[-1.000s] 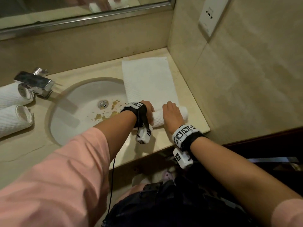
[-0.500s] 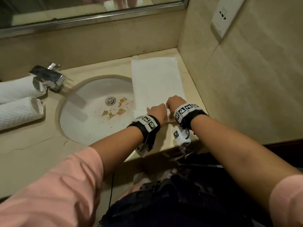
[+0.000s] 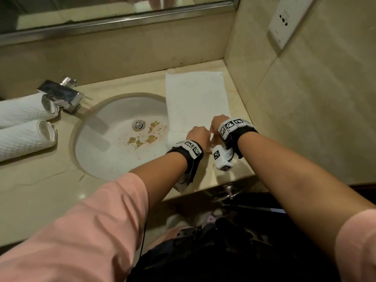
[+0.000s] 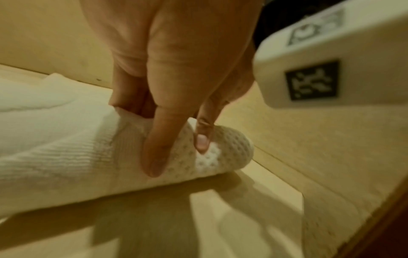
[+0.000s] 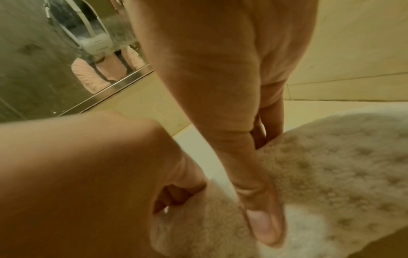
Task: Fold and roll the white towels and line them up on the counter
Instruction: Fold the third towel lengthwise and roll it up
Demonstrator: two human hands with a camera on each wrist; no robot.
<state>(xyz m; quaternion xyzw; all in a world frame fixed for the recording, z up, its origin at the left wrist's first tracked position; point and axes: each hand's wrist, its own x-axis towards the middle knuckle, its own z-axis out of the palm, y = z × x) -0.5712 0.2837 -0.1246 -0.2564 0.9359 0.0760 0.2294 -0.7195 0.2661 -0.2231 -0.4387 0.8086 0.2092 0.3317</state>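
A white towel (image 3: 195, 98) lies as a folded strip on the counter (image 3: 40, 190), right of the sink, its near end wound into a roll (image 4: 225, 148). My left hand (image 3: 198, 134) and right hand (image 3: 217, 123) sit side by side on that roll, which they hide in the head view. In the left wrist view my left hand (image 4: 176, 155) curls over the roll with the thumb in front. In the right wrist view my right hand (image 5: 262, 174) grips the roll (image 5: 331, 174), thumb on the near side and fingers behind. Two rolled white towels (image 3: 24, 110) (image 3: 24, 139) lie side by side at the far left.
A round sink (image 3: 97, 159) with brown stains sits mid-counter, and a chrome faucet (image 3: 61, 96) stands at its left, close to the rolled towels. Tiled walls close the back and right, with a socket plate (image 3: 284, 19) on the right wall. A mirror (image 3: 101, 9) hangs above.
Both hands have rolled the towel's near end away from the counter edge toward the wall. The roll is now hidden under the hands, and the flat part is shorter.
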